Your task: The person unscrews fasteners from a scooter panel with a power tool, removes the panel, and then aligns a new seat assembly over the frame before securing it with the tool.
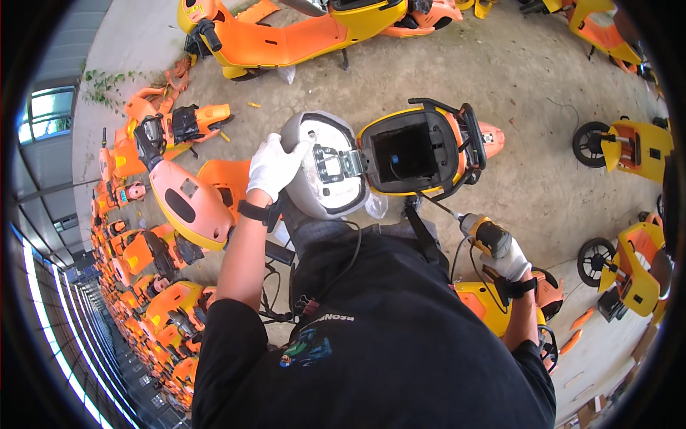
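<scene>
Concrete yard: left hand (274, 166) grips raised seat (321, 168), right hand (509, 259) half-hides power driver (480, 232).

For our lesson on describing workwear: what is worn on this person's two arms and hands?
Both hands wear white fabric gloves: the left hand and the right hand. Each wrist carries a black strap or band just below the glove cuff. The forearms are bare, and short black sleeves of a black shirt cover the upper arms. No cables run along either arm.
</scene>
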Demonstrator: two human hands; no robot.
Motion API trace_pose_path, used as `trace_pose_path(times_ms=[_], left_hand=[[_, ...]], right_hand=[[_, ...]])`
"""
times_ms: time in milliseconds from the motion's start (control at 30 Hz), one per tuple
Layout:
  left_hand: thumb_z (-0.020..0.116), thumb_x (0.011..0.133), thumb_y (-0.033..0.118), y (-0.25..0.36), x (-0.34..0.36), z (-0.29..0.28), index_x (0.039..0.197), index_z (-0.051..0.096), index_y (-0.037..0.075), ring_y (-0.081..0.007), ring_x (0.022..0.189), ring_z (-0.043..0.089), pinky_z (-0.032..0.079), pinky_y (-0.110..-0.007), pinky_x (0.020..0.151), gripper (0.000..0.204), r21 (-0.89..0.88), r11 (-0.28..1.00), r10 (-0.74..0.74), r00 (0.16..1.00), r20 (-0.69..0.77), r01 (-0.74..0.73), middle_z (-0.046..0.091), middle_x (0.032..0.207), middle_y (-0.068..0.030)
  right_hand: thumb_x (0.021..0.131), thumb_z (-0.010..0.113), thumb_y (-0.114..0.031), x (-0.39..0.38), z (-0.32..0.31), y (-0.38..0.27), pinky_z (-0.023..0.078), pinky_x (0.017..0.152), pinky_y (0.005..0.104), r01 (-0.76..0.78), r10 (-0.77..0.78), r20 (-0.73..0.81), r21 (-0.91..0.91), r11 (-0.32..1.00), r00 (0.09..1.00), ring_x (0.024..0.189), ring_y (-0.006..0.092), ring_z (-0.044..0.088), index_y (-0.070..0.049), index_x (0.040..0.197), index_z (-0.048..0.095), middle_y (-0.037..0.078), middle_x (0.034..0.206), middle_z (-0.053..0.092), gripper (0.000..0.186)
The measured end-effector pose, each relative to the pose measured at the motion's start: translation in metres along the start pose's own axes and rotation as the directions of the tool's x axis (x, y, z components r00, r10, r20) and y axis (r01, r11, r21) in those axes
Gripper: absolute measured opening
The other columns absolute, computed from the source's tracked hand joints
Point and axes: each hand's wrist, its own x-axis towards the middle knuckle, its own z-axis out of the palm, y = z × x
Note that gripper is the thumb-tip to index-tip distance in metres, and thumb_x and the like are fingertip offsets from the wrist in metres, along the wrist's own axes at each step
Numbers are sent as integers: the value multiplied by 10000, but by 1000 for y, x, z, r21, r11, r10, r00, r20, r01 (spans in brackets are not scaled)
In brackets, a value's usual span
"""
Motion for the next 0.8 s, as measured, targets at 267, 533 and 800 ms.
trace_pose_path(times_ms=[267,533,800], left_hand=[[596,796,541,-12,7,14,1076,523,-61,-398,1009,601,466,-431,869,668,-1,999,34,988,-149,-35,621,1046,-279],[603,834,450,23,-19,8,1104,523,-23,-390,946,609,475,-437,823,551,-52,985,157,980,-119,-164,633,982,-245],[569,849,270,45,-27,63,985,594,27,-378,848,609,483,-443,762,280,-251,709,678,735,-12,-659,627,888,-209]], right_hand=[[692,658,-69,6,5,-22,486,865,320,235,-238,-54,-54,971,970,964,295,627,-14,1094,597,152,1046,653,411],[736,658,-79,19,25,-3,501,822,316,303,-330,-183,-160,940,926,930,293,643,-28,1048,613,145,982,669,319],[706,647,-52,31,30,-13,478,861,339,283,-304,-255,-117,952,918,968,290,616,-19,1031,604,137,999,650,329]])
